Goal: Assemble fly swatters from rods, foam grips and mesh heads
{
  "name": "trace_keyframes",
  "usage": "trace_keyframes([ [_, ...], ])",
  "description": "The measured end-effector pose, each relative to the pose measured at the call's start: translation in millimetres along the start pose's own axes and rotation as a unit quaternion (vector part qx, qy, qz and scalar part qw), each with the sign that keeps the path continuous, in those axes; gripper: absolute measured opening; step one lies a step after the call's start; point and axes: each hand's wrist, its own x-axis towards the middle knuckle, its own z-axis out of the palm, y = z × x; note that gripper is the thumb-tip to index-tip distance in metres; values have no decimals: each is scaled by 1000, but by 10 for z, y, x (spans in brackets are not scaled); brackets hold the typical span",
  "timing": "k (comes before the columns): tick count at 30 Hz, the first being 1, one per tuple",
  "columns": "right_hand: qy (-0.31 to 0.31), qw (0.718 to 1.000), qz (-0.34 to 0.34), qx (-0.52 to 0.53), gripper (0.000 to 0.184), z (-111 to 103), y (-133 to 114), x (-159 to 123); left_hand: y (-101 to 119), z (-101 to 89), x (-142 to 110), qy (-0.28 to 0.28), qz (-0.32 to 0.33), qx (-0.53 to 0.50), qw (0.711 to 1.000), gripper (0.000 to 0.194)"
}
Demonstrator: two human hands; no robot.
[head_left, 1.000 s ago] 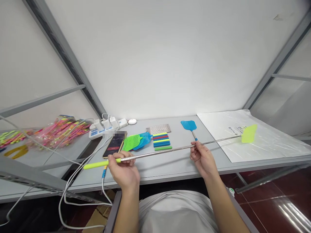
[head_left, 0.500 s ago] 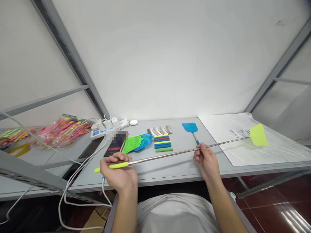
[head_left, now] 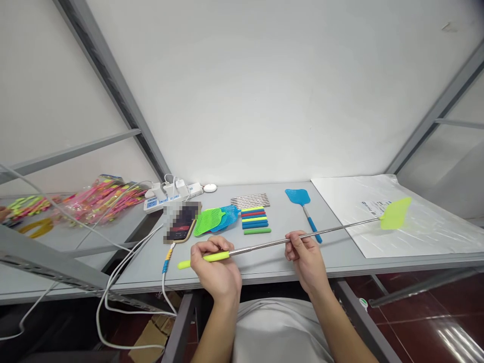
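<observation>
A yellow telescopic fly swatter [head_left: 348, 226] is held across the front of me, above the table. My left hand [head_left: 217, 267] is closed round its yellow handle, and my right hand [head_left: 305, 259] pinches the metal rod partway along. The yellow paddle points right, over a white sheet. Behind the rod a blue fly swatter [head_left: 313, 229] lies on the table. Left of centre lie loose green and blue swatter heads [head_left: 209, 222], a row of coloured handle grips [head_left: 254, 220] and several metal rods [head_left: 249, 200].
A phone [head_left: 183, 222] on a cable lies at the left, near a power strip [head_left: 172, 196] with plugs. White cables [head_left: 113, 282] hang over the table's left side. White packaging [head_left: 381, 237] covers the right end. Bagged pink items [head_left: 102, 201] lie on the neighbouring table.
My left hand has moved right along with the handle, and my right hand has shifted left. The rod spans a shorter length, and the paddle has turned.
</observation>
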Motion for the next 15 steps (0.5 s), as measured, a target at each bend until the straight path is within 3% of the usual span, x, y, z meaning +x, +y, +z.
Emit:
trace_keyframes([
  [7, -34, 999, 11, -14, 22, -127, -85, 65, -1, -42, 58, -16, -21, 7, 1000, 34],
  [15, -53, 998, 14, -37, 16, -239, -262, 91, 87, -106, 257, 17, -36, -3, 999, 37],
])
